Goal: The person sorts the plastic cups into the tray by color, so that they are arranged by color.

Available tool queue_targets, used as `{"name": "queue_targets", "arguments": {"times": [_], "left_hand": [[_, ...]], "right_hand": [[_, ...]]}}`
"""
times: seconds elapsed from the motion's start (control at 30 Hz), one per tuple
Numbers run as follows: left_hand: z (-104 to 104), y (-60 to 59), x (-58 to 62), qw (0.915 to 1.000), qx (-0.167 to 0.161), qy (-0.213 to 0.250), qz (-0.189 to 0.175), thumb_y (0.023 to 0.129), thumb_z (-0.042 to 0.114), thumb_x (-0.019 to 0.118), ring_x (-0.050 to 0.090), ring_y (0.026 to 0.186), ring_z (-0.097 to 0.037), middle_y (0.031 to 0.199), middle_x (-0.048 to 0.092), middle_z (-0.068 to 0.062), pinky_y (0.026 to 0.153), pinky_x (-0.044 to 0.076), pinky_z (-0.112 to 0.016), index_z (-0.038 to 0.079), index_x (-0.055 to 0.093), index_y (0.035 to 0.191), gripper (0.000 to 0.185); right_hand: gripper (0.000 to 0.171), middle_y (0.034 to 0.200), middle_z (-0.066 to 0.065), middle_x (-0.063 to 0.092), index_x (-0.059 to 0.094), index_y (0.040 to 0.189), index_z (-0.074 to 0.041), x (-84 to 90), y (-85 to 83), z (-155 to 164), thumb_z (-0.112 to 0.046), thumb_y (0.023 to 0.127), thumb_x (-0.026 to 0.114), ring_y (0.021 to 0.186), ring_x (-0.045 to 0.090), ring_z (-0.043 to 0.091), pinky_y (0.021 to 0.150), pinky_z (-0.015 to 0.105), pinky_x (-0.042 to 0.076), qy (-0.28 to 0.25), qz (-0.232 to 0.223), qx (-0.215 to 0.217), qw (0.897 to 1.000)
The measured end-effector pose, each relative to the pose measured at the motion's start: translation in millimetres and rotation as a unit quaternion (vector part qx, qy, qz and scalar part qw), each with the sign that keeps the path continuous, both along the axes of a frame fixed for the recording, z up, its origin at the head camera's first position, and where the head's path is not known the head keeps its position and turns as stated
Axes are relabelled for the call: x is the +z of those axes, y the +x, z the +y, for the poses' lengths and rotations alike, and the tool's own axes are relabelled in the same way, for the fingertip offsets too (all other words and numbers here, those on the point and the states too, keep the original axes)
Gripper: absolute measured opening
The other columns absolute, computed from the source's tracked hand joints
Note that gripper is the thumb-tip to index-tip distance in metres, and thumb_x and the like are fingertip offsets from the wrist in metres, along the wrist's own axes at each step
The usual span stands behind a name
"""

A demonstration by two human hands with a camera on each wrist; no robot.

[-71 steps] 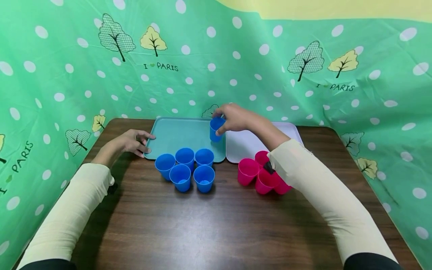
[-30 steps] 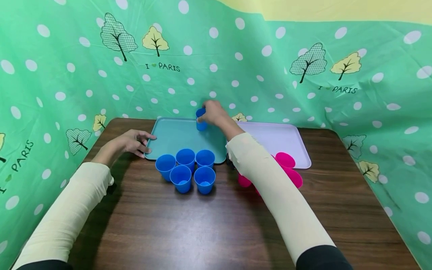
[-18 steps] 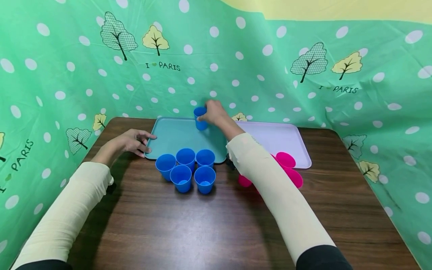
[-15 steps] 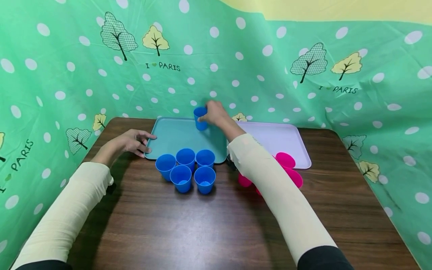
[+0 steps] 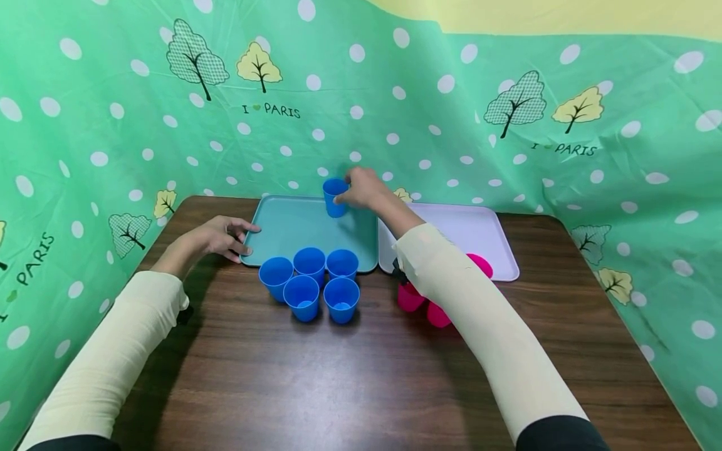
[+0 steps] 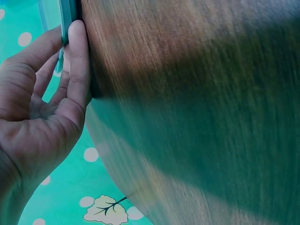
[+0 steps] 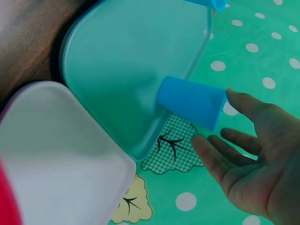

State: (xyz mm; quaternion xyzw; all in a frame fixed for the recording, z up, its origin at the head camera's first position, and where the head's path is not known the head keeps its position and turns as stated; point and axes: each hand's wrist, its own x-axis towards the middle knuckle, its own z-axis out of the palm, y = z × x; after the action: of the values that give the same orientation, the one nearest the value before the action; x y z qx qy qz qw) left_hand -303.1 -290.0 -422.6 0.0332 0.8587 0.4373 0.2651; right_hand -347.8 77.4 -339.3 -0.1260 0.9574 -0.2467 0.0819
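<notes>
A blue cup (image 5: 333, 203) stands upright near the far edge of the teal tray (image 5: 293, 232). My right hand (image 5: 369, 188) is just to its right, fingers spread. In the right wrist view the thumb is at or very near the rim of that cup (image 7: 190, 101), and the other fingers are apart from it. My left hand (image 5: 222, 237) holds the tray's left edge at the near corner. The left wrist view has the thumb of the left hand (image 6: 51, 89) against the tray rim (image 6: 68, 14), other fingers partly hidden behind. Several more blue cups (image 5: 301, 307) stand before the tray.
A pale lilac tray (image 5: 468, 228) adjoins the teal one on the right. Pink cups (image 5: 410, 299) stand in front of it, partly hidden by my right sleeve. A dotted green curtain (image 5: 389, 125) hangs behind the wooden table (image 5: 338, 388).
My right hand has carried the blue cup left and back to the teal tray's far edge. It has since eased slightly right, away from the cup. My left hand has stayed put.
</notes>
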Motion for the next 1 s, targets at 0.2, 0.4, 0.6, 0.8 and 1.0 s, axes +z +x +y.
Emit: {"name": "queue_targets", "arguments": {"times": [0.2, 0.4, 0.6, 0.8, 1.0], "left_hand": [[0, -0.1, -0.7, 1.0, -0.001, -0.001, 0.0, 0.1, -0.006, 0.08, 0.066, 0.082, -0.018, 0.103, 0.053, -0.006, 0.077, 0.07, -0.035, -0.002, 0.053, 0.165, 0.07], [0, -0.4, -2.1, 1.0, 0.0, 0.0, 0.0, 0.1, -0.006, 0.08, 0.066, 0.083, -0.019, 0.103, 0.053, -0.005, 0.078, 0.07, -0.035, -0.002, 0.053, 0.165, 0.071], [0, -0.4, -1.9, 1.0, 0.001, 0.001, 0.0, 0.1, -0.006, 0.08, 0.065, 0.084, -0.019, 0.103, 0.053, -0.005, 0.078, 0.07, -0.035, -0.002, 0.052, 0.165, 0.071], [-1, -1.1, -3.4, 1.0, 0.004, -0.003, 0.002, 0.1, -0.005, 0.08, 0.065, 0.083, -0.019, 0.104, 0.053, -0.006, 0.077, 0.07, -0.035, -0.001, 0.053, 0.166, 0.072], [-1, -1.5, -3.7, 1.0, 0.002, -0.004, 0.007, 0.099, -0.006, 0.081, 0.065, 0.083, -0.018, 0.104, 0.052, -0.006, 0.076, 0.07, -0.034, -0.002, 0.053, 0.165, 0.071]], "right_hand": [[0.065, 0.158, 0.023, 0.065, 0.063, 0.155, 0.005, 2.2, 4.3, 11, -0.031, 0.105, 0.082, 0.14, 0.066, 0.038, 0.118, 0.052, 0.058, 0.015, -0.003, 0.018, 1.0], [0.062, 0.155, 0.022, 0.068, 0.066, 0.152, 0.004, 4.9, 11.2, 19, -0.032, 0.104, 0.082, 0.141, 0.066, 0.037, 0.118, 0.052, 0.058, 0.027, 0.0, 0.037, 0.999], [0.062, 0.154, 0.021, 0.07, 0.067, 0.152, 0.003, 8.9, 21.8, 23, -0.033, 0.104, 0.082, 0.141, 0.067, 0.038, 0.116, 0.052, 0.059, 0.037, -0.006, 0.076, 0.996], [0.059, 0.144, 0.021, 0.074, 0.071, 0.148, 0.003, 12.9, 32.5, 26, -0.032, 0.103, 0.084, 0.133, 0.07, 0.036, 0.111, 0.05, 0.062, 0.036, -0.003, 0.113, 0.993], [0.055, 0.136, 0.02, 0.078, 0.073, 0.143, 0.003, 16.6, 44.8, 27, -0.032, 0.103, 0.084, 0.127, 0.073, 0.034, 0.107, 0.048, 0.064, 0.033, -0.005, 0.139, 0.99]]}}
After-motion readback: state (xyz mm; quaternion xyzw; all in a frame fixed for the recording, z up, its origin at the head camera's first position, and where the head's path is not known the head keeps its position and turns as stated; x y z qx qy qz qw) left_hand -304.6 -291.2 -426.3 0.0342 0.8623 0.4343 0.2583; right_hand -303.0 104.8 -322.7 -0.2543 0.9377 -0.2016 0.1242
